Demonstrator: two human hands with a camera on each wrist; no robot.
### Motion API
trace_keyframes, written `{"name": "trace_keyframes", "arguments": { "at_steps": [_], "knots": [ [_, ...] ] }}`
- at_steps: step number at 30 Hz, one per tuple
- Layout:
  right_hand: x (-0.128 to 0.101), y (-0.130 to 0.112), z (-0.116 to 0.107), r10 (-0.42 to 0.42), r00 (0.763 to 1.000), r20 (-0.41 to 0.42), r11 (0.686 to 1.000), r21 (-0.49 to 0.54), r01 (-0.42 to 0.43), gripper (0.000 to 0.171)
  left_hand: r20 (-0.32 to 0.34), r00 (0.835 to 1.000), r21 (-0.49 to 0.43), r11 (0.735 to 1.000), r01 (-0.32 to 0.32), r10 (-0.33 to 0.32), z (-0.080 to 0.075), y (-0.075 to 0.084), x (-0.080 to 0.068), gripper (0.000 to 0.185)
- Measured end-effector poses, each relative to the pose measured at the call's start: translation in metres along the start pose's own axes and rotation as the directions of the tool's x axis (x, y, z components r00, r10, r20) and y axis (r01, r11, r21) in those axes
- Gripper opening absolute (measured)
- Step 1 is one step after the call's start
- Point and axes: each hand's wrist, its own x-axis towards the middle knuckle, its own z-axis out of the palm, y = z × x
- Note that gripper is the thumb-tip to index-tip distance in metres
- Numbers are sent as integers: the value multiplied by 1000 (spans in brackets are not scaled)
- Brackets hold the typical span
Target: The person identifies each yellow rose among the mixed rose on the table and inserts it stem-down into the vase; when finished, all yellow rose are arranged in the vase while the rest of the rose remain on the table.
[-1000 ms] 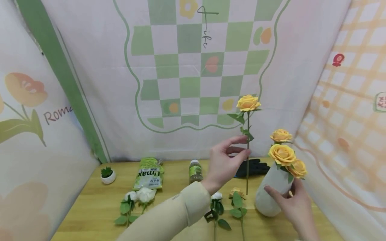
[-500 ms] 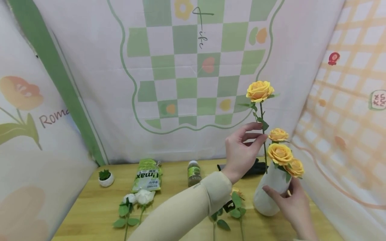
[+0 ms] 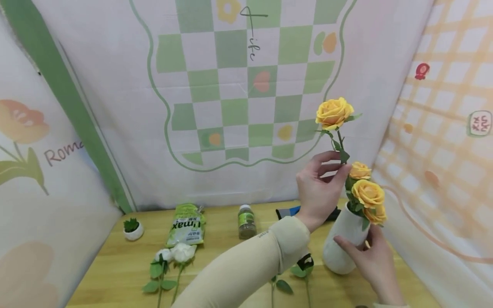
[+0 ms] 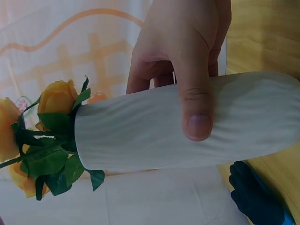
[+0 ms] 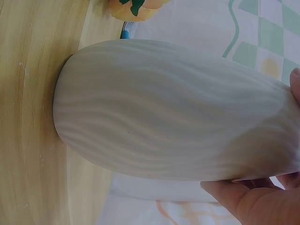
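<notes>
In the head view my left hand [image 3: 320,188] pinches the stem of a yellow rose [image 3: 334,114] above the mouth of a white ribbed vase [image 3: 343,246]. Fingers and sleeve hide where that stem's lower end is. Several yellow roses [image 3: 368,193] stand in the vase. My right hand [image 3: 372,256] grips the vase from its right side, thumb across the front. Seen from the left wrist, the right hand [image 4: 183,42] wraps the vase [image 4: 136,131], roses [image 4: 57,99] at its mouth. The right wrist view shows the vase [image 5: 164,110] tilted, its base touching the wooden table [image 5: 28,112].
White roses [image 3: 182,253] lie at the table's front left, and further stems [image 3: 307,286] lie near the left sleeve. Behind them are a potted succulent [image 3: 132,230], a green bag [image 3: 186,227] and a small bottle [image 3: 246,222]. A black-and-blue glove [image 4: 257,194] lies behind the vase.
My left hand has carried the yellow rose right and up to the vase, its stem now leaning over the mouth. The right hand keeps its grip; the vase has turned slightly.
</notes>
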Motion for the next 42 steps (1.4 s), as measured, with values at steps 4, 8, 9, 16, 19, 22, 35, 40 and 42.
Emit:
{"name": "trace_keyframes", "arguments": {
  "at_steps": [4,8,9,16,19,22,35,40,42],
  "knots": [
    [1,0,0,-3,1000,9,1000,-10,4,85,60,998,58,998,7,-11,1,-4,-1,20],
    [0,0,-1,17,1000,20,1000,-26,-17,89,186,983,148,989,-19,-9,-1,-15,-9,19],
    [0,0,-1,21,1000,21,999,-27,-21,89,216,976,170,985,-34,-4,-2,-18,-12,19],
    [1,0,-2,32,999,35,999,-43,-30,91,291,957,268,961,-67,-15,-8,-34,-25,17],
    [1,1,-2,46,998,43,999,-27,-45,93,297,954,300,952,-64,-30,-10,-36,-27,18],
    [1,1,-2,50,998,44,999,-20,-50,94,301,953,326,943,-61,-42,-12,-38,-29,17],
    [1,-1,-3,55,997,53,998,-13,-55,95,364,930,388,916,-107,-46,-25,-52,-45,13],
    [1,-1,-3,50,998,50,999,-9,-49,95,428,904,395,899,-187,0,-31,-55,-51,15],
    [1,0,-2,47,998,45,999,-19,-46,95,451,893,417,885,-209,-1,-32,-56,-54,16]
  ]
}}
